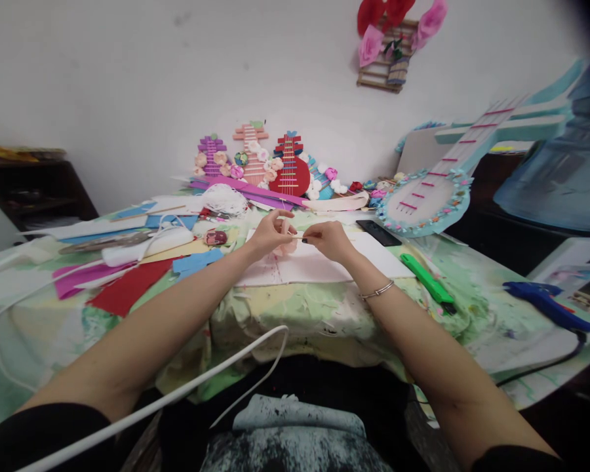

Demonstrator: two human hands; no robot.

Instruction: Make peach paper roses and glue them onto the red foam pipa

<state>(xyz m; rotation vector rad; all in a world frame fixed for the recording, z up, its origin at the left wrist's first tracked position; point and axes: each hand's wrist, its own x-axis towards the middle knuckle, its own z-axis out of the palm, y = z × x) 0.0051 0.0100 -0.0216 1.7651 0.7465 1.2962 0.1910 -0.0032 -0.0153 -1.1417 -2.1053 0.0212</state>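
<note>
Above a white board [319, 265], my left hand [271, 235] is closed with its fingertips on a thin stick [299, 237] and a pale pink crepe piece [288, 244]. The pink piece hangs at its fingers, partly hidden by them. From the other side, my right hand [328, 240] pinches the right part of the same stick. Both hands are held close together, with a small gap between their fingertips. Some reddish marks show on the board below the left hand.
A green cutter [429, 282] and a black phone [378, 232] lie right of the board; a blue glue gun [545, 305] is farther right. Red paper [132, 286] lies left. Small decorated instruments [290, 167] stand behind. A white cable [177, 400] crosses in front.
</note>
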